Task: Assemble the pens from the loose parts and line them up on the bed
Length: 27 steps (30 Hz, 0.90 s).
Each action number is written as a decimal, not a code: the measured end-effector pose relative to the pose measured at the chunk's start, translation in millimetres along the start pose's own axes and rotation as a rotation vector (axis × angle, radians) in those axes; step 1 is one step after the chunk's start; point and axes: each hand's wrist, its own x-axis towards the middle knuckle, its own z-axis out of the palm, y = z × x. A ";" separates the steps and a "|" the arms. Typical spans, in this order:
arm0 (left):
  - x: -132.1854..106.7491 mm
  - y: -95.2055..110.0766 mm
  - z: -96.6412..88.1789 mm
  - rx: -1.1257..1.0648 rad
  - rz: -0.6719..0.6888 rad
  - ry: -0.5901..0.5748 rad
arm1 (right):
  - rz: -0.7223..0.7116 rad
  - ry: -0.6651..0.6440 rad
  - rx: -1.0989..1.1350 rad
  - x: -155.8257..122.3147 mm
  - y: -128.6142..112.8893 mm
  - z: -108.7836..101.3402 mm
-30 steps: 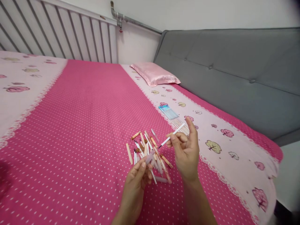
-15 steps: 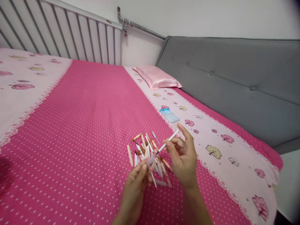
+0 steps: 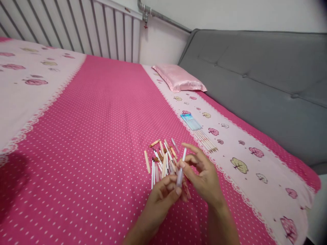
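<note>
Both my hands meet over a heap of loose pen parts (image 3: 161, 157) on the pink dotted bedsheet (image 3: 97, 136). My left hand (image 3: 163, 199) pinches a clear pen cap (image 3: 180, 178) by its lower end. My right hand (image 3: 201, 175) pinches a thin white pen refill (image 3: 183, 155), whose lower tip sits in the top of that cap. The refill stands almost upright between the two hands. The heap holds several orange, cream and white barrels, caps and refills, partly hidden by my fingers.
A row of finished pens with blue caps (image 3: 198, 129) lies on the pale printed strip (image 3: 242, 160) to the right. A pink satin pillow (image 3: 178, 77) rests further back. A grey padded headboard (image 3: 258, 81) runs along the right, white slatted panels (image 3: 76, 27) behind.
My right hand has swung the refill from slanted to nearly upright and brought it down into the cap held by my left hand. The camera has shifted slightly left.
</note>
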 end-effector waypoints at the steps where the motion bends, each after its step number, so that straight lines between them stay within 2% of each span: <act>1: 0.2 0.4 0.0 -0.015 0.013 0.001 | 0.010 -0.045 0.010 0.2 1.8 1.6; 3: 0.7 1.7 0.0 -0.034 0.044 0.015 | 0.022 -0.090 0.029 1.5 5.7 5.7; 6: 1.4 4.8 0.6 -0.034 0.058 0.071 | 0.005 -0.076 0.032 3.5 11.0 12.0; 10: 2.2 7.0 -0.9 0.014 0.061 0.204 | -0.033 -0.085 0.032 4.9 18.4 20.0; 12: 2.8 5.7 -4.5 0.064 0.080 0.294 | -0.053 -0.043 0.023 5.8 24.4 24.2; 16: 4.6 0.1 -15.8 0.173 0.142 0.558 | -0.091 0.090 -0.236 7.1 40.8 32.6; 19: 6.2 -4.0 -22.1 0.166 0.165 0.713 | -0.141 0.026 -0.460 6.0 52.8 37.8; 22: 7.6 -6.1 -24.4 0.150 0.166 0.772 | -0.199 -0.022 -0.594 4.4 61.8 40.1; 27: 10.2 -4.8 -24.8 0.058 0.106 0.817 | -0.196 0.056 -0.672 3.0 69.6 37.1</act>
